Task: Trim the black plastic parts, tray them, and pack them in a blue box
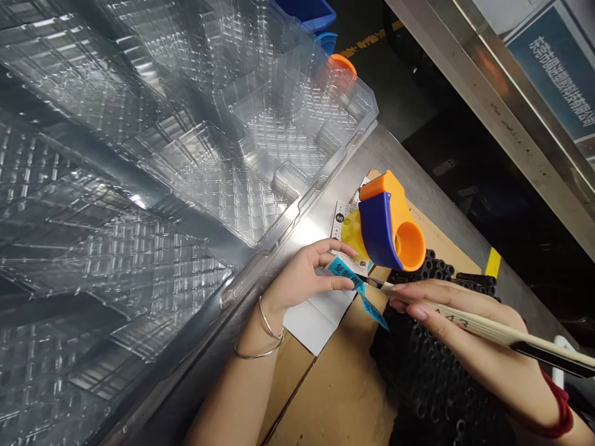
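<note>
My left hand pinches a strip of blue labels with black characters between thumb and fingers; its lower end hangs free and curls. My right hand grips a long pale stick-like tool marked A43, with a black section towards its back end. Its narrow dark tip is against or very close to the labels; I cannot tell whether they touch. Just beyond my fingers stands an orange and blue tape dispenser with a yellow tape roll. Printed white paper lies under my left hand.
Clear plastic trays in a stack fill the left side. Many black tubes are piled under my right hand, beside cardboard. A steel table shows behind. Blue bins and an orange rim are at the back.
</note>
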Demonstrator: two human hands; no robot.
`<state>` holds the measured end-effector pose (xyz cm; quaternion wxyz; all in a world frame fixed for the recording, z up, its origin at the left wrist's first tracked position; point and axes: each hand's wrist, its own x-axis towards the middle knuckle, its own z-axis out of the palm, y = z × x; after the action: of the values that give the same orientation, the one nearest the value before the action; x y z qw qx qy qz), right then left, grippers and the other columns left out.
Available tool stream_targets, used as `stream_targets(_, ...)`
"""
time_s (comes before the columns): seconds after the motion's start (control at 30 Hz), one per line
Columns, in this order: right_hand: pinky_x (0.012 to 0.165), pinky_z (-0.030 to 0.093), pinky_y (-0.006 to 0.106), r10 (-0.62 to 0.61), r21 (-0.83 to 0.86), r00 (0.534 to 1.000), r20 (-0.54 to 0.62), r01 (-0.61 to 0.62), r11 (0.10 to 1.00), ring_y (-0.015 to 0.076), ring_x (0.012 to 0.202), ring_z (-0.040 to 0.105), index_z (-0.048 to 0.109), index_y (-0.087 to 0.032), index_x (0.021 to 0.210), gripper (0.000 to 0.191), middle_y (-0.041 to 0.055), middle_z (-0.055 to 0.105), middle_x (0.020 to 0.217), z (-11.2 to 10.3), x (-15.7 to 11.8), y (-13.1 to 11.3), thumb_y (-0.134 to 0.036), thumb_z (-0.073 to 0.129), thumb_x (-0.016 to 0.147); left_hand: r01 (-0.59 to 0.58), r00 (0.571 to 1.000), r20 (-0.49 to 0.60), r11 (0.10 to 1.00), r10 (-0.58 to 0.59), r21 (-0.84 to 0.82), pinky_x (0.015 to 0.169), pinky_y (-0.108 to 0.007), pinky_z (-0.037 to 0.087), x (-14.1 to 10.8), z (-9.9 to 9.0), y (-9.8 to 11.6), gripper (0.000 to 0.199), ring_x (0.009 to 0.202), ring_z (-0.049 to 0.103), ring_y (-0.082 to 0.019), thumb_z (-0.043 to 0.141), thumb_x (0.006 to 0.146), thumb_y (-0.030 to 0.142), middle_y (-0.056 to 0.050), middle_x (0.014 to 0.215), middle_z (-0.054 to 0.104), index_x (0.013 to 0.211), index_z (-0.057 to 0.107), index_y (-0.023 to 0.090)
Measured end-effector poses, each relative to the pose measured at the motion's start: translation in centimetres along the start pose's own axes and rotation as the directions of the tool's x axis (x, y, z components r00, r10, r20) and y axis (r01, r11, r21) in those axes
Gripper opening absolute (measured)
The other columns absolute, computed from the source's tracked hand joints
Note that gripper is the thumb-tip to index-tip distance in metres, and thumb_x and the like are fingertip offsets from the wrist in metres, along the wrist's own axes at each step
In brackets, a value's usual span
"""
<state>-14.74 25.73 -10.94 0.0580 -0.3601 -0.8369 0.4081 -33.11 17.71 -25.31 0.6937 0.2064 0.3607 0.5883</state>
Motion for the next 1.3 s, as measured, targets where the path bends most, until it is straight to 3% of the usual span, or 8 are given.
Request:
stream_targets(0.63, 0.086, 0.058, 0.012, 0.024, 0.116, 1.000, -0.002, -0.023, 0.993, 0.0097, 0.090, 0.073, 0.076, -0.040, 0.104, 0.016, -0.0095, 0.076, 0.104, 1.5, 1.0, 0.8, -0.031, 0.071, 0.092, -0.007, 1.000, 0.027, 0.993, 0.004, 0.122, 0.070, -0.023, 0.043, 0.0, 0.1, -0.1, 0.045, 0.069, 0.058, -0.010, 0.084, 0.066, 0.017, 0.004, 0.073, 0.066, 0.108, 0.067, 0.018)
stream_targets(0.9, 0.084, 0.056, 0.010, -0.063, 0.102, 0.998, -0.027, 0.066, 0.993, 0.0070, 0.090, 0.072, 0.075, -0.040, 0.107, 0.022, -0.0115, 0.076, 0.102, 2.0, 0.7, 0.6, -0.024, 0.070, 0.093, -0.042, 0.999, 0.034, 0.992, 0.038, 0.117, 0.082, -0.027, 0.048, 0.2, 0.0, -0.3, 0.046, 0.080, 0.065, -0.014, 0.086, 0.065, 0.018, 0.001, 0.083, 0.071, 0.107, 0.067, 0.018)
stream_targets(1.03, 0.086, 0.058, 0.015, -0.150, 0.083, 0.976, -0.161, 0.165, 0.983, 0.0095, 0.092, 0.071, 0.072, -0.040, 0.114, 0.027, -0.0097, 0.075, 0.108, 1.0, 0.6, -0.8, -0.022, 0.068, 0.094, -0.044, 0.998, 0.059, 0.985, 0.034, 0.165, 0.084, -0.030, 0.050, 0.2, 0.0, -0.5, 0.039, 0.089, 0.067, -0.019, 0.087, 0.065, 0.024, -0.005, 0.092, 0.072, 0.099, 0.070, 0.017)
stream_targets(1.17, 0.084, 0.061, 0.020, -0.272, -0.027, 0.933, -0.236, 0.273, 0.962, 0.0126, 0.090, 0.071, 0.072, -0.036, 0.114, 0.026, -0.0066, 0.075, 0.104, -1.3, -0.7, -2.5, -0.021, 0.069, 0.093, 0.020, 1.000, 0.004, 0.988, -0.021, 0.154, 0.072, -0.026, 0.049, 0.2, 0.1, -0.6, 0.043, 0.076, 0.066, -0.016, 0.085, 0.068, 0.031, -0.001, 0.082, 0.070, 0.105, 0.067, 0.017)
stream_targets(1.3, 0.079, 0.061, 0.015, -0.082, -0.104, 0.904, -0.420, 0.042, 0.994, 0.0130, 0.088, 0.073, 0.073, -0.035, 0.107, 0.015, -0.0053, 0.076, 0.094, -2.8, -4.7, -3.4, -0.031, 0.069, 0.093, -0.077, 0.990, -0.104, 0.979, 0.098, 0.189, 0.062, -0.022, 0.045, 0.0, 0.0, -0.4, 0.035, 0.064, 0.059, -0.011, 0.082, 0.071, 0.045, 0.002, 0.070, 0.064, 0.083, 0.064, 0.017)
